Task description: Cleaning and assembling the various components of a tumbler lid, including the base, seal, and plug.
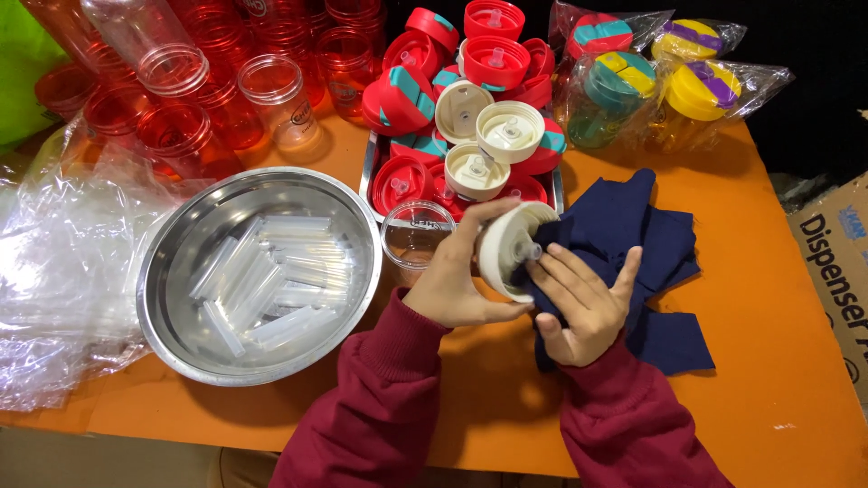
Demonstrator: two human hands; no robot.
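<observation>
The left hand (457,285) grips a cream bottle lid (508,246) by its rim, underside turned toward the right hand (583,303), which presses a navy cloth (651,248) against it with fingers spread. Beyond the right hand lie four bagged bottles (665,77) with yellow, teal and red caps; a brown cardboard box (836,271) sits far right. Beyond both hands, a tray (372,172) holds three more cream lids (479,136) among red ones. Left of the left hand, a steel bowl (181,262) holds clear straws.

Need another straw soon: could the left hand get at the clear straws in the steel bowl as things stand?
Probably yes, once freed. The steel bowl sits open just beside the left hand, with the clear straws uncovered and nothing between. But that hand is holding the white lid.
</observation>
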